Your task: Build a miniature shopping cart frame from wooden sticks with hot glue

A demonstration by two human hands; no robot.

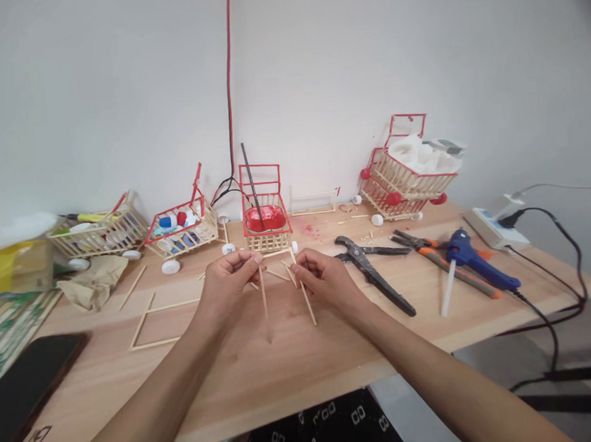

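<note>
My left hand (229, 278) and my right hand (326, 278) are held close together over the middle of the wooden table. Between them is a frame of thin wooden sticks (308, 301), with a crossbar at the far end and two legs pointing toward me. The left fingers pinch its left corner; the right fingers pinch the right side near the other corner. Just beyond stands a small stick cart (268, 242) with a red handle, bearing a tub of red paint (274, 217) and a brush (251, 184). A few loose sticks lie beneath my hands, partly hidden.
Stick carts filled with small items (183, 234) stand at the left, another (398, 185) at the back right. Pliers (373, 276), a blue glue gun (478, 263) and a power strip (496, 227) lie right. A stick frame (155, 344) and a phone (33, 390) lie left.
</note>
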